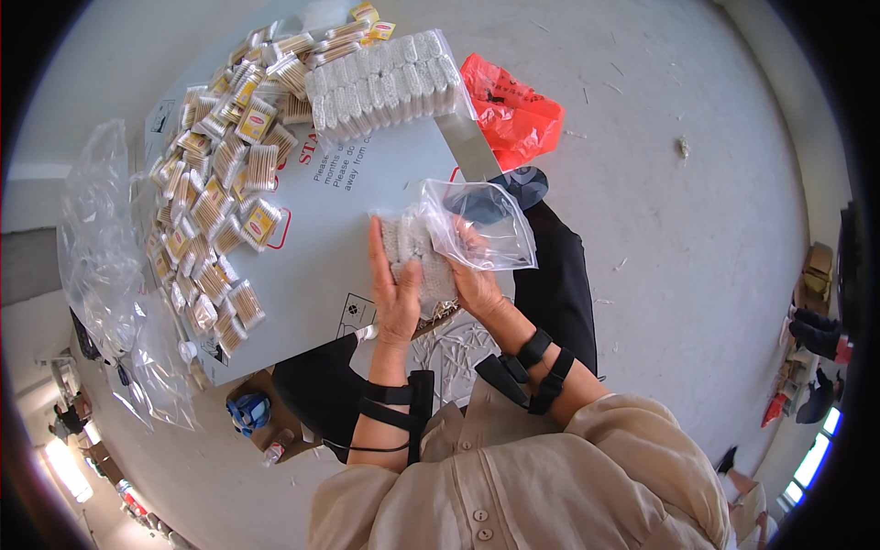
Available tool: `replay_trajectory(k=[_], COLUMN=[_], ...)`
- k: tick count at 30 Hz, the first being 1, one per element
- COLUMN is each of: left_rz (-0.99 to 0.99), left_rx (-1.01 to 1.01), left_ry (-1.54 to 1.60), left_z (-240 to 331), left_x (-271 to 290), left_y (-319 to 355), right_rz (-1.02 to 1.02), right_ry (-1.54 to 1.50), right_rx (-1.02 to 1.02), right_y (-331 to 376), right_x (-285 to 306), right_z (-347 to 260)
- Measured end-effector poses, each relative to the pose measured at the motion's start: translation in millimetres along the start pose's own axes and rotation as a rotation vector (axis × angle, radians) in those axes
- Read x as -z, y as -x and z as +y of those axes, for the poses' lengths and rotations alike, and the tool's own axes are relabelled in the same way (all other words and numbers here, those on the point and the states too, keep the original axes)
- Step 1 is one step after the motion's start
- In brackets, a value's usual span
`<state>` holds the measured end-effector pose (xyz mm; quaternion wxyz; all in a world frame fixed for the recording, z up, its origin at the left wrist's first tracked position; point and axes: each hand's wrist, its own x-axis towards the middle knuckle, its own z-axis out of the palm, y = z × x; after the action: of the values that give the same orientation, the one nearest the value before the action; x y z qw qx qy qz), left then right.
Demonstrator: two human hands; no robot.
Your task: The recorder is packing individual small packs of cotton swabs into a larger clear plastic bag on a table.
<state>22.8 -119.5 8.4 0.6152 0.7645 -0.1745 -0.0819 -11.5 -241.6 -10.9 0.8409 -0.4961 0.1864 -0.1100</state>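
Observation:
Between my two hands, over the near right edge of the board, is a bundle of cotton swab packs (403, 240) with its white tips facing up. A clear plastic bag (490, 229) spreads from the bundle's right side, its loose end bunched beyond my right fingers. My left hand (396, 298) presses on the bundle's left side, thumb on top. From the right, my right hand (478, 280) grips the bag and the bundle, its fingers partly seen through the film. How much of the bundle lies inside the bag I cannot tell.
A heap of small cotton swab packs (220, 197) covers the left of the pale board (321, 247). At its far side lies a bagged block of packs (380, 87), beside a red plastic bag (509, 110). Clear bags (105, 247) hang at the left edge. Loose swabs litter the floor.

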Motion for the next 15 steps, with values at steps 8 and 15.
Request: replay_trajectory(k=[8,15], left_rz=[-0.011,0.028], left_rx=[0.125,0.14], left_ry=[0.203,0.308], left_z=[2,-7], left_x=[-4,-4], left_y=[-1,3], right_rz=[0.079,-0.037], right_ry=[0.13,0.327], right_rx=[0.056,0.162], right_y=[3,-2], right_x=[-3,-19], right_z=[8,-14])
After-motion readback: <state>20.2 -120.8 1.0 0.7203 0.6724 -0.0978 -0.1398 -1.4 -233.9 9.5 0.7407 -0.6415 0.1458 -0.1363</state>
